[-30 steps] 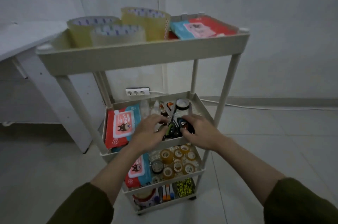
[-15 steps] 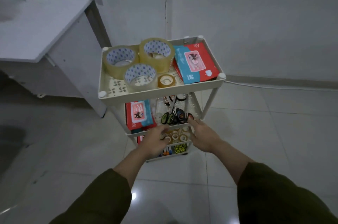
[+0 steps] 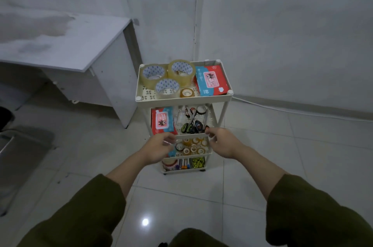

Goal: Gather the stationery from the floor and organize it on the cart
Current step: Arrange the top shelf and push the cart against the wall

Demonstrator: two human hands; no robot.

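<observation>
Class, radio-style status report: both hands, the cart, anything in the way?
Left hand and right hand empty, at the cart's second shelf rim. Scissors shelved, tape rolls on top. Floor ahead clear.

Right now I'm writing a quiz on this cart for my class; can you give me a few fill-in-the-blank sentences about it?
1. The top shelf of the cart holds ____ large tape rolls.
2. The scissors lie on the ____ shelf from the top.
3. On the top shelf the wipes pack lies to the ____ of the rolls.
4. The left hand and right hand are at the front of the cart and hold ____.

Missing words: three; second; right; nothing
</observation>
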